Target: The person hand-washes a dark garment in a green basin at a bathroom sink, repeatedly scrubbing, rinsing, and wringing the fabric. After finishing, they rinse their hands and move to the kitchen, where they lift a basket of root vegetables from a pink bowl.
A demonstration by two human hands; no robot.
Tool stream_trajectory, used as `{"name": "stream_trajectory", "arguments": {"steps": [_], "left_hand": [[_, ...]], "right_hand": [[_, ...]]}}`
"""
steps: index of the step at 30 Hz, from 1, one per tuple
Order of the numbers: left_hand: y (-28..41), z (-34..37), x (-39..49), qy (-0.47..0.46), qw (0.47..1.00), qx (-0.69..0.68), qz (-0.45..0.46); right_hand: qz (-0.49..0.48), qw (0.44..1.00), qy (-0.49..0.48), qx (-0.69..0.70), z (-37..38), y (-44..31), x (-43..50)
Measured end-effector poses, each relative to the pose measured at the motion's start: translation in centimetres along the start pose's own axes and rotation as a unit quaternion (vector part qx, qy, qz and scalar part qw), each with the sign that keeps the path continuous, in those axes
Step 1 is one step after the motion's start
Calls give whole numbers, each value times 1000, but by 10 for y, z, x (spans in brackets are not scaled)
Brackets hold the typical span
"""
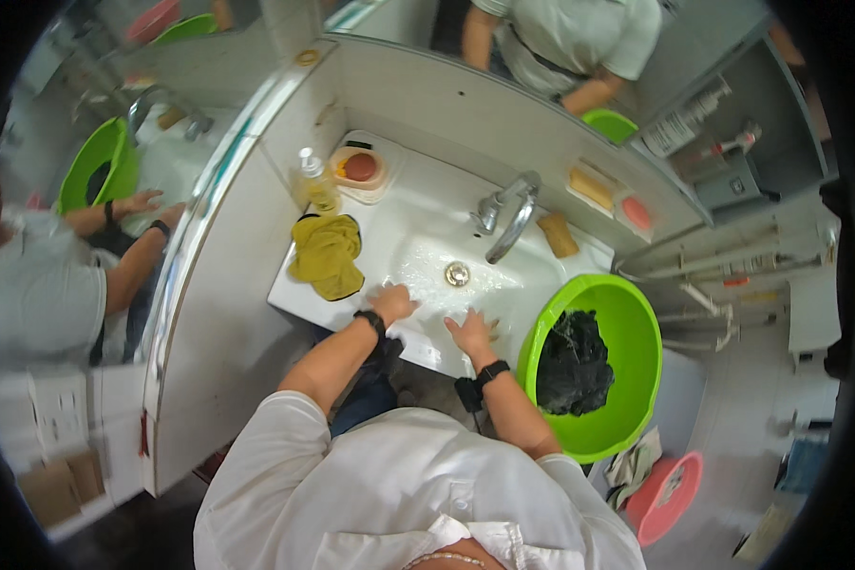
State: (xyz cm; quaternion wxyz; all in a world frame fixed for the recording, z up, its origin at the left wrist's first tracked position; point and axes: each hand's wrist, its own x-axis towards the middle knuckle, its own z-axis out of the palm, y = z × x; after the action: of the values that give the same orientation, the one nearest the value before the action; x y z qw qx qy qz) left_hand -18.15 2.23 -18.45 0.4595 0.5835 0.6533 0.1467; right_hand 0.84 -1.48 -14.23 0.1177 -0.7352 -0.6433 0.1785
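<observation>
My left hand [393,304] and my right hand [474,333] are both at the front of a white washbasin [427,249], fingers pointing into the bowl. Nothing is held in either one. The right thumb stands apart from its fingers. Whether the fingertips touch the ceramic is hard to tell. Beyond them lie a metal drain [457,273] and a chrome tap [516,214]; the bowl looks wet. A mustard-yellow cloth [324,253] with dark edging drapes over the basin's left corner, near my left hand. Right of my right hand, a tilted green plastic tub [630,335] holds dark wet fabric [576,363].
A pump bottle [318,189] and a soap dish [370,189] with reddish soap stand back left. A brown sponge-like block [558,235] lies right of the tap. Mirrors border the left and back. A pink tub [662,499] sits lower right.
</observation>
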Motion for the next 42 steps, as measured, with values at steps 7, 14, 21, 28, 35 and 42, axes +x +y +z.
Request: {"name": "stream_trajectory", "arguments": {"steps": [7, 14, 21, 28, 35, 42], "left_hand": [[-57, 31, -114, 146, 983, -85, 65], [-176, 94, -337, 348, 897, -190, -198], [-280, 228, -612, 321, 777, -134, -525], [-323, 341, -716, 435, 529, -158, -711], [-357, 292, -844, 547, 464, -402, -569], [-433, 289, -913, 362, 617, -86, -693]], "right_hand": [[-75, 989, -112, 61, 29, 42, -26], [-89, 967, -101, 216, 45, 46, -70], [-295, 910, -227, 182, 62, 5, -139], [-564, 700, -425, 105, 121, -144, -310], [-763, 554, -323, 81, 216, -322, -533], [-641, 624, -446, 34, 246, -513, -655]]}}
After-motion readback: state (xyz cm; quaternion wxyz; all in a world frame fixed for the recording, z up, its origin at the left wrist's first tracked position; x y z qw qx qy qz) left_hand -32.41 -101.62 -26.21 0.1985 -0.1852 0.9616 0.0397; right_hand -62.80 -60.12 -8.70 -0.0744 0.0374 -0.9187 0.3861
